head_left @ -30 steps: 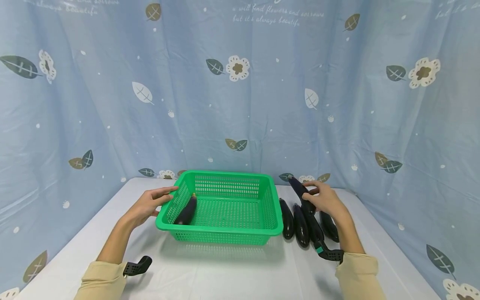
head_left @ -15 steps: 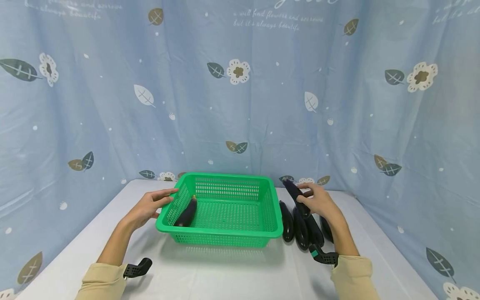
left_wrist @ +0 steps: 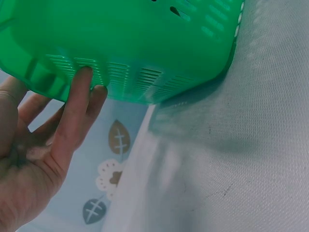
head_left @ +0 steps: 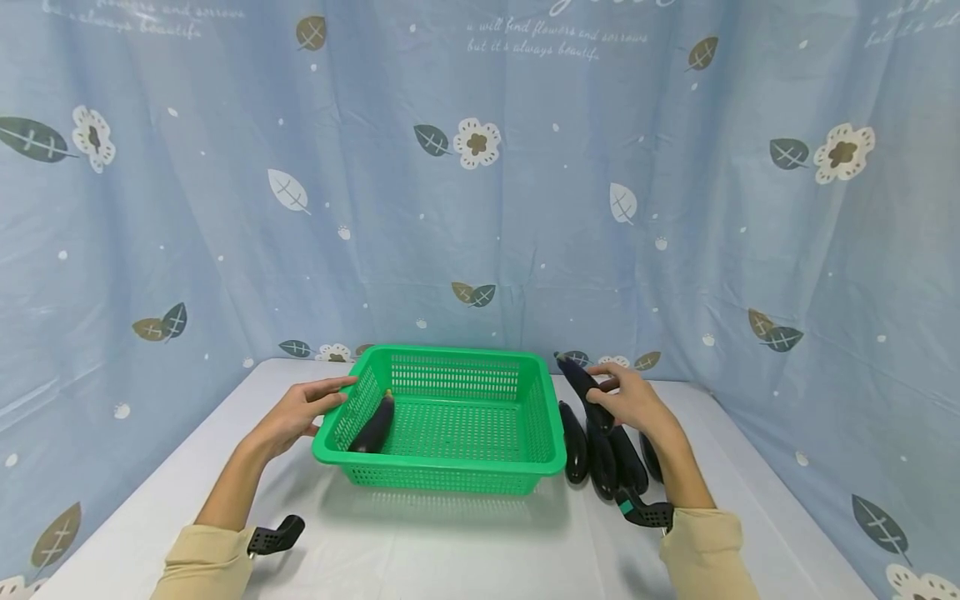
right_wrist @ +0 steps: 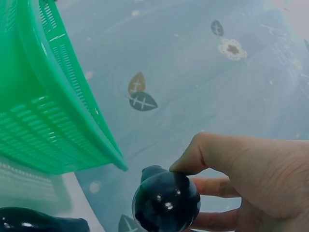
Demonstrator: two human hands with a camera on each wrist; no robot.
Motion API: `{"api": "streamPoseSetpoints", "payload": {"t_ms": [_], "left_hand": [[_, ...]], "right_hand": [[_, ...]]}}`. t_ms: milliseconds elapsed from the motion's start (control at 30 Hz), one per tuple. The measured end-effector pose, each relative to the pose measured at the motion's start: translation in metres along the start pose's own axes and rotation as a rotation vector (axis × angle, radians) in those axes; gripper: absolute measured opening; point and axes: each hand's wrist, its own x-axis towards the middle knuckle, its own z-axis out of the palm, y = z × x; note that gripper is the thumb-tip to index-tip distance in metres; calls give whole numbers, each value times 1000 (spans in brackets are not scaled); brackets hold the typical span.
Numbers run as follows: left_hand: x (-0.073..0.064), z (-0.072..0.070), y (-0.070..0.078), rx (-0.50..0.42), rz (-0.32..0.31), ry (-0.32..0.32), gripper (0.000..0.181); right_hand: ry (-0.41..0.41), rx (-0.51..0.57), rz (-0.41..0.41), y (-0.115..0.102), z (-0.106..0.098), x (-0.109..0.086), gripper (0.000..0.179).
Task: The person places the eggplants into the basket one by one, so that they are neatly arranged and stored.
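Observation:
My right hand pinches a dark purple eggplant between thumb and fingers. Its stem end points to the far left, and it hangs above the other eggplants at the basket's right. In the right wrist view the held eggplant shows its round, shiny end. A green plastic basket stands in the middle of the table, and one eggplant lies inside along its left wall. Fairly straight fingers of my left hand touch the basket's left side; the left wrist view has fingertips against the slotted outer wall.
Several eggplants lie on the white table to the right of the basket, the nearest eggplant close beside its wall. Part of another eggplant shows behind my right wrist. A patterned blue curtain hangs behind the table.
My right hand has lifted the eggplant off the others and moved it left, toward the basket. My left hand and the basket have stayed in place.

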Motion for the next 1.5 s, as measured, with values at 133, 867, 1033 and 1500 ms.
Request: {"api": "streamPoseSetpoints", "payload": {"t_ms": [133, 867, 1033, 1500], "left_hand": [[0, 0, 0, 4, 3, 2, 62], [1, 0, -1, -2, 5, 3, 62], [0, 1, -1, -3, 8, 3, 62], [-3, 2, 0, -2, 11, 7, 62]], "right_hand": [[-13, -13, -11, -5, -1, 2, 48], [-59, 14, -38, -41, 9, 12, 45], [-67, 27, -33, -50, 15, 18, 45], [-110, 41, -37, -62, 28, 27, 42]]}}
